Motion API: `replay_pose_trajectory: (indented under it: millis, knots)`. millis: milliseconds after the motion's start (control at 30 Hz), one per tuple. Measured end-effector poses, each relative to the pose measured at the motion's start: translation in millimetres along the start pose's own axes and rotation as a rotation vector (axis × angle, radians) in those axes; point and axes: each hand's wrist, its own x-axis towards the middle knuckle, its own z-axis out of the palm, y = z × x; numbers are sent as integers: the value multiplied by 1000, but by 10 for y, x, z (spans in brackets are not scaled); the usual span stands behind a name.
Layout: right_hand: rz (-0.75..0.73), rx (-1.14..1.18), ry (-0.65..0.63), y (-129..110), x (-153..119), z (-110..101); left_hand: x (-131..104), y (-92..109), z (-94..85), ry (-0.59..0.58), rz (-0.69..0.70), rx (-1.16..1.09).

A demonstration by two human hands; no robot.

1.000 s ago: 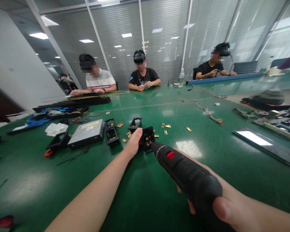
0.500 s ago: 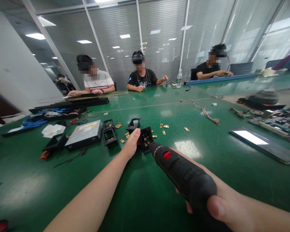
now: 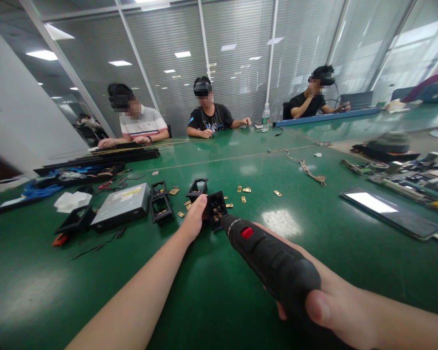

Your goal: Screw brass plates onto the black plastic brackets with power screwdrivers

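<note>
My left hand (image 3: pixel 194 218) is closed on a small black plastic housing (image 3: pixel 210 208), its open side turned toward me and brass-coloured pieces inside. Wrapped round a black cordless drill (image 3: pixel 273 260) with a red switch on top, my right hand (image 3: pixel 332 301) keeps the drill's nose at the housing's opening. Whether the bit touches a screw cannot be made out. Several loose brass plates (image 3: pixel 246 189) lie on the green table (image 3: pixel 219 291) beyond the housing. Similar black frames stand to its left, among them one frame (image 3: pixel 161 210) with brass bits inside.
A silver disc drive (image 3: pixel 122 206) and white tissue (image 3: pixel 73 201) lie at left. On the right are a phone-like slab (image 3: pixel 390 214), circuit boards (image 3: pixel 416 180) and a cord (image 3: pixel 310 172). Three people sit across the table, near a water bottle (image 3: pixel 265 118).
The whole scene has shifted slightly left in view. My hands, the drill and the housing keep nearly the same arrangement. The person at far right has raised a hand to the face.
</note>
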Motion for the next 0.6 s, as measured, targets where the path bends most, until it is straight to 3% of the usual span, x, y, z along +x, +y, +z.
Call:
replay_pose_trajectory:
  millis: [300, 600]
  knots:
    - [19, 7, -15, -118, 112, 108, -15, 26, -2, 4, 4, -3]
    - [-10, 42, -4, -36, 63, 47, 12, -22, -61, 8, 8, 7]
